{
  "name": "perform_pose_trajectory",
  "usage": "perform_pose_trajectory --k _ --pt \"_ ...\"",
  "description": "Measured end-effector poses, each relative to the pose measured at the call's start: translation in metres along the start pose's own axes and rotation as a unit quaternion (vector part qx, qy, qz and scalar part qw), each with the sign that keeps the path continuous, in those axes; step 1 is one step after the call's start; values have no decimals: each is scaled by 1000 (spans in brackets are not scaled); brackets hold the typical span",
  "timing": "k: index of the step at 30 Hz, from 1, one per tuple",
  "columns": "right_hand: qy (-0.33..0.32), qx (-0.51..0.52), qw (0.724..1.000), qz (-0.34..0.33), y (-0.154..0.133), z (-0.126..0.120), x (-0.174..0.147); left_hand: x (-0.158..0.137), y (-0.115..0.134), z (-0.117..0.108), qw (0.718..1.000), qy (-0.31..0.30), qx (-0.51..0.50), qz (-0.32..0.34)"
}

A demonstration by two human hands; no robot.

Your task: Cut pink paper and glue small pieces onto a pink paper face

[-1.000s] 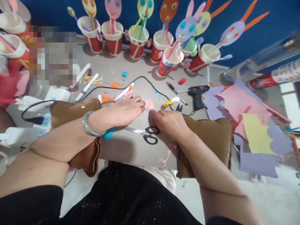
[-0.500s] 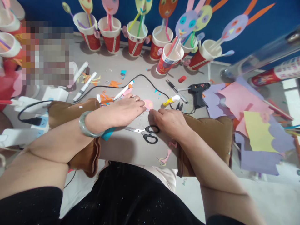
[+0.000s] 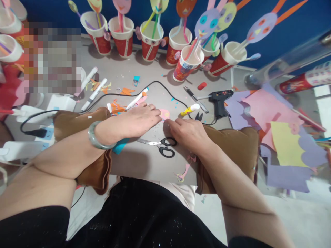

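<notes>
A small pink paper oval (image 3: pixel 164 113) with yellow spots lies on the table between my hands. My left hand (image 3: pixel 141 120), palm down, has its bent fingers closed at the oval's left edge. From the lower right, my right hand (image 3: pixel 190 132) reaches the oval with curled fingers pinched at its edge; the thumbs and undersides of the fingers are mostly hidden. Black-handled scissors (image 3: pixel 155 143) lie just below, blades slightly apart. Near the right hand are a yellow-and-white glue pen (image 3: pixel 190 110) and dark pointed blades (image 3: pixel 199 116). A white marker (image 3: pixel 137 99) lies beyond my left hand.
Red paper cups (image 3: pixel 124 41) with paper faces on straws line the back. A black glue gun (image 3: pixel 219 103) lies right, its cord crossing the table. Brown cushions (image 3: pixel 230 148) sit under both forearms. Coloured paper sheets (image 3: pixel 286 137) are piled right; power strips (image 3: pixel 46 134) stand left.
Both hands keep nearly the same place around the pink paper oval. The whole view has shifted very slightly; nothing has been let go or picked up.
</notes>
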State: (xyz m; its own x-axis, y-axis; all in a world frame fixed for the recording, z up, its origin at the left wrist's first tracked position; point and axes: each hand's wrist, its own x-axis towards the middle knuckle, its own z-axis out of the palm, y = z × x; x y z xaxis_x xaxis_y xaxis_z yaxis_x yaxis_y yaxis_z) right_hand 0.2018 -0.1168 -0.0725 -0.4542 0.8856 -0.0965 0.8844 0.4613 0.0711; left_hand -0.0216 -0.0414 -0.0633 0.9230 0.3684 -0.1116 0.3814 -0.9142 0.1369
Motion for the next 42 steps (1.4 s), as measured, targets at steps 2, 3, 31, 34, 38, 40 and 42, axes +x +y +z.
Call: perform_pose_trajectory --k 2,3,31,34,38,40,42 --pt "-1 -3 1000 -3 0 1 0 0 0 0 1000 -1 -1 0" --pt "-3 -5 1000 -4 1 1 0 0 -1 1 1000 1 -3 2" --pt "-70 -18 997 -14 -2 -7 1 0 4 -7 1000 -19 -8 -13" --pt "-58 -19 998 -18 -2 -5 0 -1 5 -6 1000 -7 7 -12" --pt "-48 -18 998 -20 -2 -5 0 -1 9 -6 999 -9 38 -9" --pt "-49 -17 998 -21 -3 -5 0 0 10 -7 999 -12 35 -15" --pt "-50 -16 998 -20 -4 -5 0 0 11 -7 999 -10 30 -21"
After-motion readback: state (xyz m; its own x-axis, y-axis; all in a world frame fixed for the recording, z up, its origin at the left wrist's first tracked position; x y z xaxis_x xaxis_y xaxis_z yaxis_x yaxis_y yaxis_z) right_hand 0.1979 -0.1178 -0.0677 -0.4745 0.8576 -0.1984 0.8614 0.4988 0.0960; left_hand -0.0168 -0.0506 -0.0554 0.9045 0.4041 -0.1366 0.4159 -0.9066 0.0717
